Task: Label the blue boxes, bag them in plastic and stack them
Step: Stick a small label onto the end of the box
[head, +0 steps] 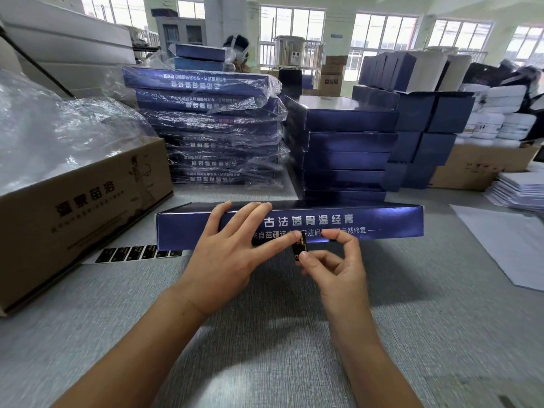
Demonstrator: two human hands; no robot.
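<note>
Blue box [382,223] lies lengthwise across the grey surface [265,348], near and central. Left grip [229,251] is wide, straight fingers resting on the box's front face, thumb by a small black label [302,248]. Right grip [335,269] pinches that label at the box's lower edge. Far behind stand bagged boxes [212,128], left, and bare boxes [347,119], right.

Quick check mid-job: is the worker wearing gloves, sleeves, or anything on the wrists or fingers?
No. The left hand and right hand are bare, without gloves, and no rings show. The left forearm and right forearm are uncovered down to the frame's edge, so no sleeve or cuff is in view. No watch or band shows on either wrist. The nails look short and unpainted.
</note>
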